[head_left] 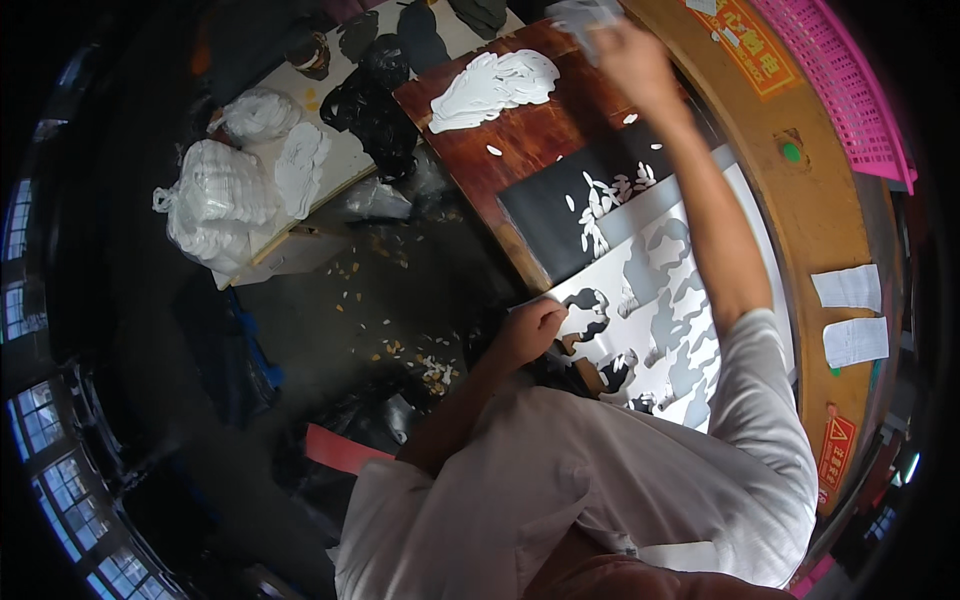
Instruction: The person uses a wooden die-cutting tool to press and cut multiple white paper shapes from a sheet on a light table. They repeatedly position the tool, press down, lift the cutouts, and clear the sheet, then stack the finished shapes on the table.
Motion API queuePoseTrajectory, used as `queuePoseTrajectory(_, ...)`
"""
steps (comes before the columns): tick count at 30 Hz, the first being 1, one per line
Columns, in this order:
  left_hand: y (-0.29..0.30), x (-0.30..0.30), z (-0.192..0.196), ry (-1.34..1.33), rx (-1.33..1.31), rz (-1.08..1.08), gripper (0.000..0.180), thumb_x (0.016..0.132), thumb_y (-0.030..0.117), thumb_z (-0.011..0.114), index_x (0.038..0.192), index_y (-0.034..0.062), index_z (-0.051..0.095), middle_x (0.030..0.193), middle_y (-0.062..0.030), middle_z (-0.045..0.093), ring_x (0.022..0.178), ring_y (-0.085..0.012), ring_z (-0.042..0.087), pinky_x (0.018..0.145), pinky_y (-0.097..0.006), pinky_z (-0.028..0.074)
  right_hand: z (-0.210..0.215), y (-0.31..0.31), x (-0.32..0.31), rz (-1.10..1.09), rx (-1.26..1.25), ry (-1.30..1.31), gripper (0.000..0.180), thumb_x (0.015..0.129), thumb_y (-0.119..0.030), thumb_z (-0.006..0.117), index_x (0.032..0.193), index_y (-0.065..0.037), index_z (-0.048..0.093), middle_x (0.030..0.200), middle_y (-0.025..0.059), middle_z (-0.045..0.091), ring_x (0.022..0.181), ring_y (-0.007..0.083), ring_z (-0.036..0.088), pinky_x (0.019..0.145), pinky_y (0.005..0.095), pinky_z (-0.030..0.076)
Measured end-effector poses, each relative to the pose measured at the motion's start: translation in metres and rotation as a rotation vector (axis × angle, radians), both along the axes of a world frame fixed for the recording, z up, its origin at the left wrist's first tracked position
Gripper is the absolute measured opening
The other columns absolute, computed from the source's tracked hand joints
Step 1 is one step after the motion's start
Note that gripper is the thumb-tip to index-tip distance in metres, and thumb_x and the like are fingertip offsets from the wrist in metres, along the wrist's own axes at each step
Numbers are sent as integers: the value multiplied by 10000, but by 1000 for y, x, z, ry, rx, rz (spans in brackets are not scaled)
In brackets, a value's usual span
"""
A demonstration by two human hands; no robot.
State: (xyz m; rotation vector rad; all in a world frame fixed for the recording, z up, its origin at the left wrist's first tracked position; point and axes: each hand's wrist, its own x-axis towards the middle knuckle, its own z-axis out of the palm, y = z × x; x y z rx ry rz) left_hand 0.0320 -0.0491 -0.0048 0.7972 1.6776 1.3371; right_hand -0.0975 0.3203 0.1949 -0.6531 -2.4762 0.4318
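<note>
My right hand [635, 65] reaches to the far edge of the brown board, closed on a blurred bunch of pale grey pieces [582, 16]. Its exact shape is smeared by motion. My left hand [537, 328] is closed at the left edge of a white sheet with cut-out shapes [605, 270], seemingly gripping that edge; its fingertips are partly hidden. Grey wavy shapes and dark openings show across the sheet. Small white oval offcuts [605, 200] lie on a black mat [535, 215] just beyond it.
A pile of white flat pieces [495, 90] lies on the reddish-brown board [490, 175]. At left, a bench [345, 150] bears white bundles in clear plastic [220, 195] and black pieces [375, 115]. Scraps [430, 370] litter the floor. A pink basket [850, 90] stands at right.
</note>
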Motion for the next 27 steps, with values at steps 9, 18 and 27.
queuePoseTrajectory(9, 16, 11, 28, -3, 43, 54, 213, 1061, 123, 588, 1120, -34, 720, 816, -96, 712, 773, -148, 669, 737, -341, 543, -82, -197, 12, 638, -180, -129, 245, 1004, -211, 677, 1181, -51, 732, 1201, 179, 734, 1109, 391, 698, 946, 485, 569)
queuePoseTrajectory(18, 61, 77, 17, 58, 156, -360, 144, 1054, 95, 626, 1132, 6, 707, 917, -78, 696, 832, -140, 655, 749, -338, 536, -134, -130, 399, -430, -852, -111, 272, 1036, -164, 685, 1233, 5, 766, 1036, 68, 775, 917, 124, 667, 839, 281, 546)
queuePoseTrajectory(27, 172, -237, 42, 887, 213, 149, 237, 1050, 221, 627, 1132, 48, 767, 1088, -160, 783, 1015, -283, 761, 910, -393, 588, -135, -193, 570, -691, -953, 421, 235, 1092, -196, 659, 1119, 11, 767, 924, 29, 718, 770, 95, 590, 724, 257, 493)
